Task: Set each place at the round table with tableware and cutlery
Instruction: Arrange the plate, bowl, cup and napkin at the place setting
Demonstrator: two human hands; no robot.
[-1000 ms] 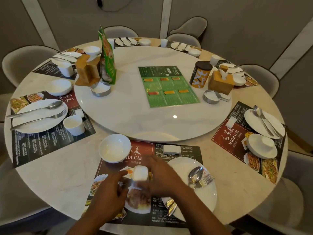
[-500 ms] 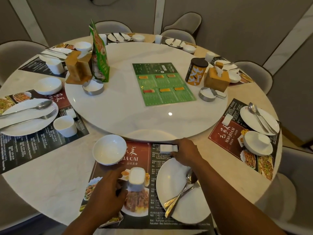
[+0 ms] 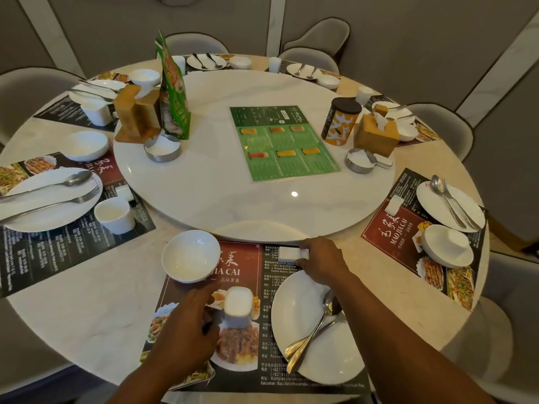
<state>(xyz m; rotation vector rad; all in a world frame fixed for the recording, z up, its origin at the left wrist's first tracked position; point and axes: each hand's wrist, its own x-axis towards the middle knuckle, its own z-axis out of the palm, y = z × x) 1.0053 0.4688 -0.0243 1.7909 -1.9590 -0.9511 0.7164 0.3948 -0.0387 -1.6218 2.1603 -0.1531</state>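
One view is given, from the head. The nearest place on the round table is being laid on a printed placemat. The small white rest lies at the mat's far edge, just short of the turntable, and its right end is pinched between thumb and fingers of the right hand. The left hand is held against the near side of the white cup, which stands upright at the middle of the mat. Whether the cup is actually gripped cannot be told, since its contact side is hidden. An empty bowl sits at the mat's far left corner. The plate lies to the right, with the spoon and fork crossed on it.

The step in hand is judged to be the squaring of the rest. It is best slid flat, not lifted, and set parallel to the mat's far edge, above the plate. The forearm should be kept off the plate, so that the cutlery is not knocked. The cup is best steadied low on its body.
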